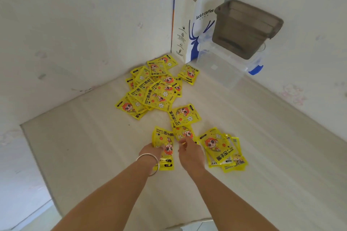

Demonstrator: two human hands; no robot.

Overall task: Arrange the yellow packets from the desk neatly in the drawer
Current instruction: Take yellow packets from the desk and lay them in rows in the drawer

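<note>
Several yellow packets with a cartoon print lie on the pale desk (93, 155). A loose heap of packets (154, 90) fills the far corner, and a small fanned stack of packets (221, 148) lies to the right of my hands. My left hand (153, 151), with a silver bangle on the wrist, grips a yellow packet (163, 140) by its near half. My right hand (189, 151) reaches forward with its fingertips on another packet (183, 132); whether it grips that packet is not visible. One more packet (184, 114) lies just beyond. No drawer is in view.
A white and blue paper bag (189, 24) stands in the far corner against the wall. Beside it a clear plastic box (221, 65) carries a grey tub (244, 28). The desk's left edge (37, 165) drops to the floor.
</note>
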